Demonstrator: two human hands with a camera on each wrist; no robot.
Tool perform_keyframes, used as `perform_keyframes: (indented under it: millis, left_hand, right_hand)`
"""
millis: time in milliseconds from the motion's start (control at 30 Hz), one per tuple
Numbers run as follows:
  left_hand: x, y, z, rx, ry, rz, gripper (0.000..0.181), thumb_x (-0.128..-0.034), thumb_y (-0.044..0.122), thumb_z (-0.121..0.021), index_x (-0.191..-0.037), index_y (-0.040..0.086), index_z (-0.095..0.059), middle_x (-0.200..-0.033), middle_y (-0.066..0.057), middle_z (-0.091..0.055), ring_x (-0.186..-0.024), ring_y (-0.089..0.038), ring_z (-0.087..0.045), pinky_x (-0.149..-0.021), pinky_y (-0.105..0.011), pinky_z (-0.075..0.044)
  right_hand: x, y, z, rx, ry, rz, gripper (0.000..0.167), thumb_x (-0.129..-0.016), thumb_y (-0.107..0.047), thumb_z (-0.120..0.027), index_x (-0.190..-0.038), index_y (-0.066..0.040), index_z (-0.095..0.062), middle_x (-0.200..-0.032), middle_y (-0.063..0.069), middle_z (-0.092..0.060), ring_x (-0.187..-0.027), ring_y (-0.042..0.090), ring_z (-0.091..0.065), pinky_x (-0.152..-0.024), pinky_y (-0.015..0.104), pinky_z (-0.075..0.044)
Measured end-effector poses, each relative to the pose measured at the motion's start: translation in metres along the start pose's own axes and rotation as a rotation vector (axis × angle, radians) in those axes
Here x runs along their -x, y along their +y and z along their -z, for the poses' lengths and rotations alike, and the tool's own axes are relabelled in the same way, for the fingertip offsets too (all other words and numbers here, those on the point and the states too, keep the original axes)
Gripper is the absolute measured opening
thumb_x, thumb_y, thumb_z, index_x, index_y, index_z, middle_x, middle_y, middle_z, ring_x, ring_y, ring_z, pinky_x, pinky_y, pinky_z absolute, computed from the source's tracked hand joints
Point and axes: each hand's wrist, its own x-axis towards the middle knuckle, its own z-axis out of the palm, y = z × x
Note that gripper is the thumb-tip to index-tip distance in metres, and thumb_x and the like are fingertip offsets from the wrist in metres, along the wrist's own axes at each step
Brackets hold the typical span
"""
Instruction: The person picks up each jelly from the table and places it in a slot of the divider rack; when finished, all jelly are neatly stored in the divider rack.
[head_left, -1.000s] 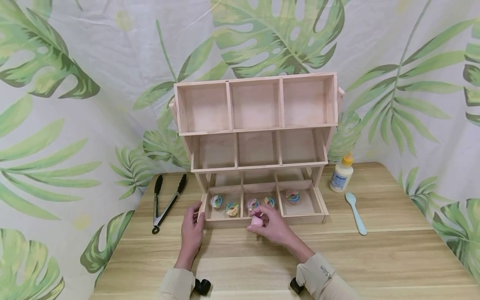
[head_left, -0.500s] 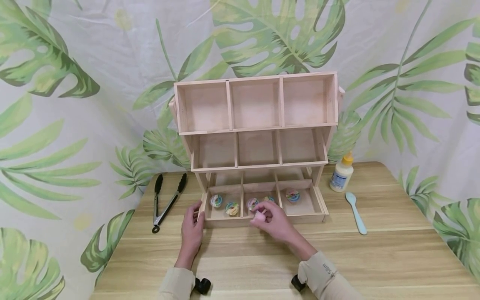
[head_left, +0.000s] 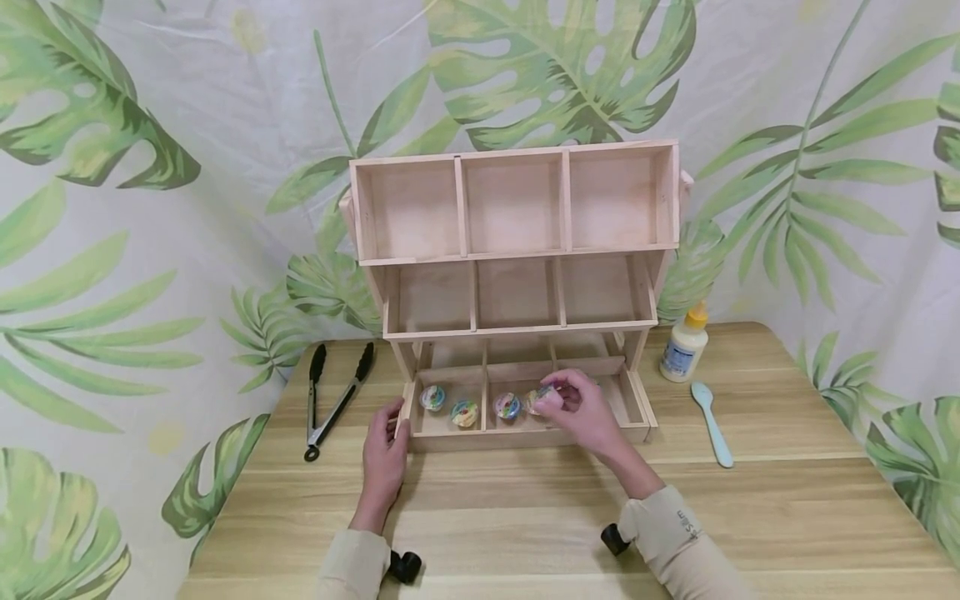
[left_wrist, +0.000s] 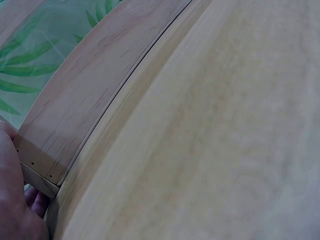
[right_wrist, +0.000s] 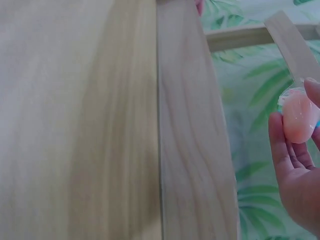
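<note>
My right hand (head_left: 588, 414) pinches a pink jelly cup (head_left: 550, 400) over the front of the bottom tier, near the divider between its middle and right compartments. In the right wrist view the jelly cup (right_wrist: 298, 117) shows its rounded pink body between thumb and fingers. My left hand (head_left: 385, 454) grips the front left corner of the wooden rack (head_left: 517, 330); the left wrist view shows thumb and fingers around that corner (left_wrist: 47, 175). Two jelly cups (head_left: 464, 413) lie in the bottom left compartment. Two more (head_left: 507, 407) lie in the middle one, one partly covered by my right hand.
Black-tipped tongs (head_left: 333, 408) lie spread on the table (head_left: 480, 525), left of the rack. To the right stand a glue bottle (head_left: 684, 346) with a yellow cap and a pale blue spoon (head_left: 712, 425) lying flat. A leaf-patterned cloth (head_left: 187, 275) hangs behind.
My right hand has moved rightward and slightly up with the pink jelly cup. It now hides the cup in the bottom right compartment. My left hand stays at the corner.
</note>
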Motion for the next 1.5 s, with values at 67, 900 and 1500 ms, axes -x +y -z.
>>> perform_keyframes:
  millis: [67, 900, 1500]
  left_hand:
    - [0.000, 0.001, 0.000, -0.004, -0.001, -0.004, 0.040, -0.1067, 0.018, -0.056, -0.146, 0.013, -0.055, -0.138, -0.014, -0.058, -0.117, -0.026, -0.061, -0.094, -0.029, -0.049]
    - [0.000, 0.002, 0.002, 0.031, -0.027, 0.013, 0.040, -0.1066, 0.019, -0.056, -0.146, 0.013, -0.055, -0.138, -0.013, -0.057, -0.118, -0.024, -0.061, -0.091, -0.017, -0.046]
    - [0.000, 0.003, 0.002, 0.016, -0.023, 0.003, 0.040, -0.1066, 0.019, -0.055, -0.146, 0.013, -0.055, -0.138, -0.013, -0.058, -0.116, -0.022, -0.061, -0.089, -0.017, -0.046]
  right_hand:
    - [-0.001, -0.001, 0.009, 0.000, 0.027, 0.003, 0.041, -0.088, -0.009, -0.082, -0.123, 0.004, -0.063, -0.117, 0.022, -0.060, -0.096, 0.016, -0.063, -0.085, 0.018, -0.055]
    - [0.003, 0.018, 0.069, 0.017, 0.183, -0.161, 0.047, -0.093, -0.019, -0.079, -0.127, 0.004, -0.056, -0.115, 0.016, -0.061, -0.089, 0.003, -0.063, -0.074, 0.020, -0.053]
    - [0.008, 0.030, 0.081, 0.024, 0.142, -0.230, 0.054, -0.094, -0.019, -0.077, -0.136, 0.005, -0.053, -0.127, 0.022, -0.060, -0.095, 0.006, -0.063, -0.078, 0.019, -0.054]
